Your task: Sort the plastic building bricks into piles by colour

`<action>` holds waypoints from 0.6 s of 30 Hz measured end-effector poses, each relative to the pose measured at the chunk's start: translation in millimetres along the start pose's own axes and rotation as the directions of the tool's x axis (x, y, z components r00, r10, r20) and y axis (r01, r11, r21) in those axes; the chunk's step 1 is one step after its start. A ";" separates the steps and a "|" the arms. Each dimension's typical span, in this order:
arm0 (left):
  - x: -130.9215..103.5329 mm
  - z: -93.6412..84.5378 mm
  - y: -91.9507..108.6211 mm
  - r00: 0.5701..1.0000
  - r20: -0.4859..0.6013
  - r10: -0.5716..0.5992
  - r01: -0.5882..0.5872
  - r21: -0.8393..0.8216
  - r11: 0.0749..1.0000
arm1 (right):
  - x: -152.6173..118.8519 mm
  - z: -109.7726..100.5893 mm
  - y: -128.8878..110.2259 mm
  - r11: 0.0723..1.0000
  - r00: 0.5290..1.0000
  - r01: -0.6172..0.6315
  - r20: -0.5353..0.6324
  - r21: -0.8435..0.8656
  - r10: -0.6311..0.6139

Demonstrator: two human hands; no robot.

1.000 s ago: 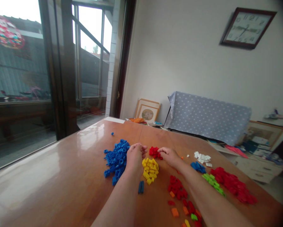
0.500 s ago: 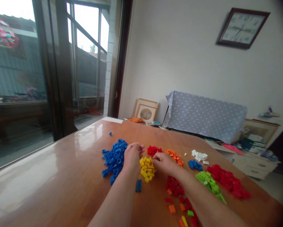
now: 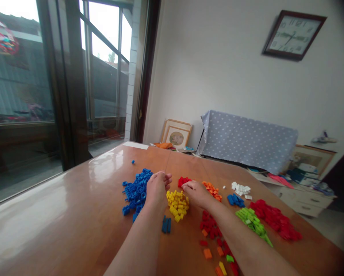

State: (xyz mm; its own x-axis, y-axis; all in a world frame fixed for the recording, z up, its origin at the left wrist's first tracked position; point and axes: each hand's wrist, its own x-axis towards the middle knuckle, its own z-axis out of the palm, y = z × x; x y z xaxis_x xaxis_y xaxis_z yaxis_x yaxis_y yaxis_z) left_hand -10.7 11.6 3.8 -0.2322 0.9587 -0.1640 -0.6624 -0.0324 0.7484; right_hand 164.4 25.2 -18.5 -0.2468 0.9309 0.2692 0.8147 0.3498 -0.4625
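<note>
Holds the left hand just left of the yellow pile, beside the blue pile, with fingers loosely curled and close together; poses the right hand just right of the yellow pile, near the small red pile beyond it, with thumb and fingertips drawn close. Could push yellow bricks among blue, given the narrow gap, through a low sweep of the left hand; might scatter the orange pile, right of the yellow pile, by dragging the right forearm. Hides part of the blue pile behind the left forearm. Cannot tell, at this size, of any brick pinched in either hand.
</note>
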 end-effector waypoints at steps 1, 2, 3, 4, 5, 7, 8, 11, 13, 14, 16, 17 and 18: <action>0.4 -0.6 1.5 1.000 0.001 0.005 -0.005 -0.003 1.000 | 2.3 1.0 -1.8 1.000 1.000 0.009 0.010 -0.016 -0.008; 0.6 -1.1 3.2 1.000 0.003 0.010 -0.010 -0.005 1.000 | 4.5 1.9 -4.0 0.999 1.000 0.016 0.022 -0.032 -0.015; 0.4 -1.7 5.0 1.000 0.005 0.012 -0.012 -0.005 1.000 | 6.6 2.6 -6.6 0.999 0.999 0.023 0.032 -0.046 -0.022; 0.1 -2.2 7.0 1.000 0.007 0.011 -0.011 -0.005 1.000 | 8.2 3.0 -9.7 0.998 0.999 0.030 0.038 -0.057 -0.028; -0.5 -2.7 9.0 1.000 0.008 0.008 -0.008 -0.005 1.000 | 9.2 2.9 -13.3 0.997 0.999 0.035 0.037 -0.067 -0.033; -1.7 -3.3 12.7 1.000 0.002 0.012 -0.012 -0.012 1.000 | 8.7 1.2 -22.5 0.996 0.999 0.042 0.011 -0.081 -0.041; -2.4 -3.5 14.2 1.000 -0.002 0.022 -0.022 -0.018 1.000 | 6.7 -0.3 -28.2 0.996 0.999 0.044 -0.007 -0.083 -0.045; -4.9 -3.0 17.9 0.998 -0.002 0.062 -0.062 -0.029 0.998 | -5.8 -6.0 -48.4 0.992 0.995 0.102 -0.007 -0.067 -0.103; -7.2 -2.2 20.2 0.997 0.003 0.075 -0.074 -0.025 0.997 | -18.7 -8.6 -62.3 0.980 0.979 0.195 0.074 -0.037 -0.192; -8.4 -1.7 21.5 0.997 0.003 0.074 -0.074 -0.024 0.997 | -25.7 -9.2 -68.6 0.973 0.965 0.231 0.129 -0.019 -0.227; -10.6 -1.0 24.4 0.997 -0.002 0.072 -0.072 -0.027 0.997 | -39.6 -8.8 -78.8 0.964 0.936 0.265 0.238 0.009 -0.259; -11.3 -0.9 25.9 0.997 -0.006 0.072 -0.072 -0.031 0.997 | -45.8 -8.0 -82.6 0.966 0.929 0.258 0.273 0.006 -0.250; -11.7 -0.9 27.4 0.997 -0.012 0.072 -0.072 -0.035 0.997 | -51.4 -6.8 -85.5 0.970 0.928 0.243 0.294 -0.006 -0.230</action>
State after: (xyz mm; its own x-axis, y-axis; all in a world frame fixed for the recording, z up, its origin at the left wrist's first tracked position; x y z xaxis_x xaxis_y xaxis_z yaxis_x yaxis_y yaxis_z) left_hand -26.7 -0.8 25.7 -0.2875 0.9506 -0.1174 -0.6687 -0.1115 0.7351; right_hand 111.0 -53.2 13.0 -0.5710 0.8138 0.1080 0.7334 0.5648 -0.3783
